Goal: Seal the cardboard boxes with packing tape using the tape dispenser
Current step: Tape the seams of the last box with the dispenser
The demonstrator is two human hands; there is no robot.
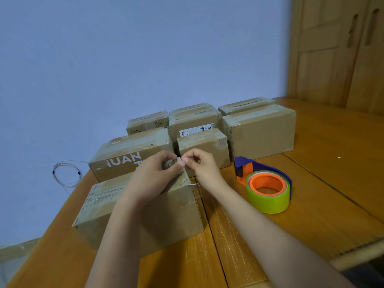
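Clear tape strip (182,173) is pinched between my left hand (153,177) and right hand (204,166) above the nearest box (133,215). Taped boxes behind (259,132) look sealed already; the tape dispenser (266,183) lies idle beside it, so I judge this one unfinished.

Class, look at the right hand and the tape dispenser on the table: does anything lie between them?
Nothing visible does. The tape dispenser lies on bare table just right of the right hand, which, with the left hand, pinches tape over the nearest box.

Soft, even indoor light; wide-angle bending at edges.
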